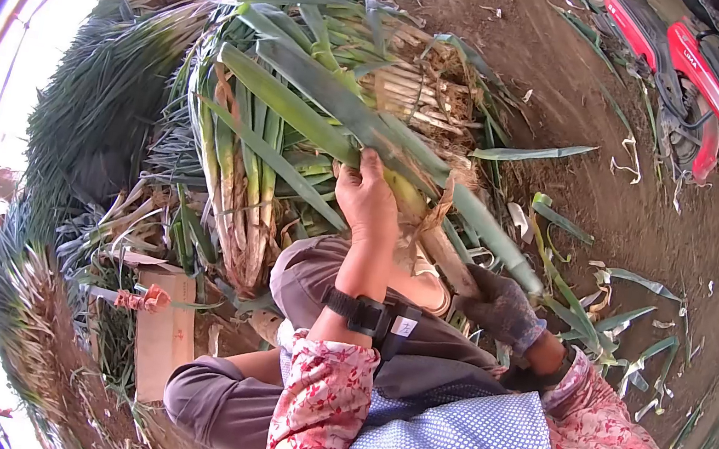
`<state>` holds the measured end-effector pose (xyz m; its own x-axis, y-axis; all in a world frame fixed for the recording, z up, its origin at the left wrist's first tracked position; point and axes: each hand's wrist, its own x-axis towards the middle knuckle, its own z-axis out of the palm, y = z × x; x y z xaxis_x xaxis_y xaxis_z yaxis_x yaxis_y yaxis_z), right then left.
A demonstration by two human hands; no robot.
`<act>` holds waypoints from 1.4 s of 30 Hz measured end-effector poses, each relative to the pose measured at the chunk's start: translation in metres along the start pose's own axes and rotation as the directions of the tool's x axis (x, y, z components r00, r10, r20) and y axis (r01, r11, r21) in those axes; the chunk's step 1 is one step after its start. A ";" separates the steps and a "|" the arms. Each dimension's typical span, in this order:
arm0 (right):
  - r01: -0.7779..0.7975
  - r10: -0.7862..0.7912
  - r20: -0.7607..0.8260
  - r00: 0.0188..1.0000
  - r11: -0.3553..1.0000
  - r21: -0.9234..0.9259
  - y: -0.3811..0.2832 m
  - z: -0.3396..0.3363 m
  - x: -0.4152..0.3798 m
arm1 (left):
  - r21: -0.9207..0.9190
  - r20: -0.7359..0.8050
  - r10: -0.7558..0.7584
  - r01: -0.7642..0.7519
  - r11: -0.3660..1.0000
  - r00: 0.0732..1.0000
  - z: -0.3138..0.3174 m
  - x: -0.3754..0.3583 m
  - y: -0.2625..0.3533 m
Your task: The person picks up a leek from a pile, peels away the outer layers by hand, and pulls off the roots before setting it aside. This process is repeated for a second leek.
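My left hand [368,200], bare and closed, grips a thick leek [401,194] where its broad green leaves meet the paler stem. The leek lies slantwise over my lap, leaves to the upper left. A dry brown strip of leaf [437,208] hangs off its stem. At the lower, root end my right hand [500,311], in a dark work glove, has its fingers closed round the stem; the root tip is hidden by the glove. Just beyond my hands lies a pile of leeks [414,79], and a bundle of leeks [244,189] rests left of my knee.
Tall heaps of leeks [100,93] line the left side. A cardboard piece [165,326] lies by my left leg, near a pale stick with a reddish wrapping [146,299]. Torn leaves [586,323] litter the soil on the right. A red machine [699,66] stands at upper right.
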<state>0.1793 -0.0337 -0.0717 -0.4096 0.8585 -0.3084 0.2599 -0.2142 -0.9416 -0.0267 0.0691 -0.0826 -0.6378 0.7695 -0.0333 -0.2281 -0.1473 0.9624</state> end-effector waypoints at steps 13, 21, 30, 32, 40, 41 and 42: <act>-0.403 -0.019 0.475 0.880 0.500 0.767 -0.051 -0.019 0.027 | 0.592 0.709 -0.405 -0.176 0.786 0.577 -0.038 -0.021 -0.083; -0.431 0.045 0.567 0.823 0.699 0.570 -0.036 -0.024 -0.002 | -0.562 0.440 -0.475 0.646 0.516 0.762 -0.011 0.011 0.017; -0.277 0.269 0.379 0.885 0.960 -0.036 -0.047 -0.005 -0.009 | 0.187 -0.212 -0.224 0.265 0.946 0.951 -0.020 0.014 0.012; -0.163 0.236 0.321 0.917 0.957 -0.238 -0.045 -0.004 -0.010 | 0.393 -0.230 0.002 0.091 0.915 0.973 -0.029 0.018 0.015; -0.093 0.196 0.204 0.959 0.899 -0.428 -0.039 -0.009 -0.030 | 0.437 -0.251 0.043 0.073 0.896 0.967 -0.032 0.021 0.020; -0.099 0.202 0.209 0.957 0.903 -0.419 -0.045 -0.007 -0.030 | 0.417 -0.262 0.049 0.067 0.907 0.964 -0.031 0.022 0.020; -0.133 0.226 0.232 0.946 0.925 -0.356 -0.037 -0.008 -0.030 | 0.397 -0.275 0.055 0.061 0.916 0.960 -0.032 0.023 0.018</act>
<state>0.1886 -0.0476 -0.0265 -0.5318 0.6560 -0.5357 0.6064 -0.1467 -0.7816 -0.0690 0.0643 -0.0747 -0.8271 0.5595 -0.0528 0.0444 0.1587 0.9863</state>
